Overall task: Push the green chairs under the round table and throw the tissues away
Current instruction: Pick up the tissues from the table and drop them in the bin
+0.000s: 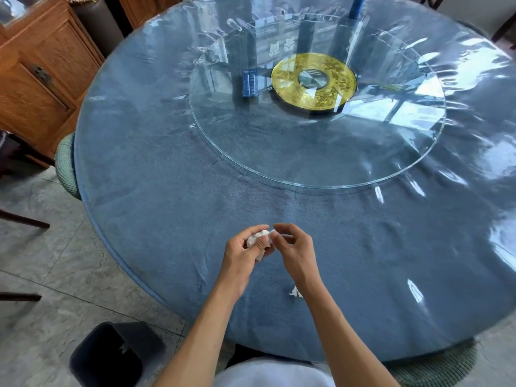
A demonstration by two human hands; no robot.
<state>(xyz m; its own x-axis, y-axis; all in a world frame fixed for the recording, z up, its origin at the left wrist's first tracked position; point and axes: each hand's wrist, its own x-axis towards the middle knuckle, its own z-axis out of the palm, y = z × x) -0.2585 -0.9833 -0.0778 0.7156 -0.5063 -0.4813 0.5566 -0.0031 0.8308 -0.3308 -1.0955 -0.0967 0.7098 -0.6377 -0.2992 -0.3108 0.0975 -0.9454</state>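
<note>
My left hand [243, 251] grips a crumpled white tissue [258, 238] above the near part of the round table [167, 205], which has a blue cloth under clear plastic. My right hand [293, 247] is beside it, thumb and fingertips pinching the same tissue's edge. A second small tissue scrap [295, 292] lies on the cloth, partly hidden under my right forearm. One green woven chair [65, 166] is tucked under the table's left rim. Another green chair [435, 364] shows under the near right rim.
A dark waste bin [111, 356] stands on the tiled floor at the near left. A glass turntable [315, 152] with a gold centre disc [314, 81] sits mid-table, with a small blue box [249, 82] on it. Wooden cabinets [42, 71] line the left.
</note>
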